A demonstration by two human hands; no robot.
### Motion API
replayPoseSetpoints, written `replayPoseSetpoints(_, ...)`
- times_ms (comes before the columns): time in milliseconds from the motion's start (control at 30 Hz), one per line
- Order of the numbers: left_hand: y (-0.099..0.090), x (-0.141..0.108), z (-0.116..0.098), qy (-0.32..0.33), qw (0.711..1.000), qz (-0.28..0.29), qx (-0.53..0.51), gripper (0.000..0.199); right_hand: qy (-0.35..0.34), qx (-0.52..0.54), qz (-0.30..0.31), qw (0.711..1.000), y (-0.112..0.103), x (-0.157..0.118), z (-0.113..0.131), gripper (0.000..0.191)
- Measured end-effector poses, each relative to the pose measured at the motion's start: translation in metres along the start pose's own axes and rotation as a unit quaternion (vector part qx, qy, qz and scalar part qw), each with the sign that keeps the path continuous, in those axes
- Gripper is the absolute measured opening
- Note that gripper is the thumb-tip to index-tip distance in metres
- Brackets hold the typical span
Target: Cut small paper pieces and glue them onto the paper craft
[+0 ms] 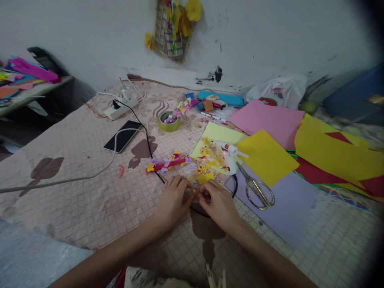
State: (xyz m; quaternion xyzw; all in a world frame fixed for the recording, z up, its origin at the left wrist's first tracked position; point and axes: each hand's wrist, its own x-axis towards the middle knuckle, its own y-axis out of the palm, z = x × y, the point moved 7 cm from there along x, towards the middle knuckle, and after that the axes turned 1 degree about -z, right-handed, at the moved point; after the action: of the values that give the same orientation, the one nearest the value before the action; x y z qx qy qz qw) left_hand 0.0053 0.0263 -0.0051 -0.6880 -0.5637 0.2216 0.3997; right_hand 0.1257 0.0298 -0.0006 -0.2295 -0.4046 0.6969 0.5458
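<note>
My left hand (175, 200) and my right hand (217, 202) meet low over the patterned tablecloth, fingertips pinched on a small yellow paper piece (195, 192) between them. Most of that piece is hidden by the fingers. Just beyond them lies a yellow paper scrap (205, 178) among many tiny cut bits. A red strip with paper flowers (168, 164) rests beyond my left hand. To the right of the scraps a white glue gun (229, 156) lies on pale yellow paper, and gold-handled scissors (259, 192) lie on a lilac sheet (291, 208).
A phone (123, 137), a power strip (121, 107) and trailing cables are on the left. A tape roll (169, 122) stands farther back, with a decorated strip leaning on it. Coloured sheets (267, 120) and a plastic bag (279, 90) fill the right side.
</note>
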Motion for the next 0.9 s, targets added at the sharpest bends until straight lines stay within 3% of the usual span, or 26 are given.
replayPoseSetpoints(200,-0.007,0.002,-0.003,-0.001,0.995,-0.015,-0.101,0.005,0.004,0.107,-0.056,0.993,-0.013,0.001,-0.002,0.01)
replayPoseSetpoints(500,-0.006,0.013,-0.004,-0.068,0.967,0.024,-0.245,0.009,-0.014,0.136,-0.101,0.986,-0.027,-0.004,0.004,0.008)
replayPoseSetpoints(600,-0.012,0.021,0.001,-0.089,0.948,0.02,-0.306,0.013,0.013,0.119,-0.176,0.977,-0.049,-0.006,-0.014,0.01)
replayPoseSetpoints(700,-0.013,0.028,0.006,-0.114,0.896,0.04,-0.426,0.018,0.08,0.052,-0.301,0.949,-0.079,-0.006,-0.052,0.016)
replayPoseSetpoints(767,-0.009,0.031,0.006,-0.141,0.838,0.068,-0.523,0.02,0.082,0.002,-0.31,0.947,-0.086,0.006,-0.072,0.03)
replayPoseSetpoints(900,0.0,0.033,-0.004,-0.194,0.713,0.131,-0.661,0.023,0.045,-0.076,-0.187,0.978,-0.068,0.043,-0.09,0.025)
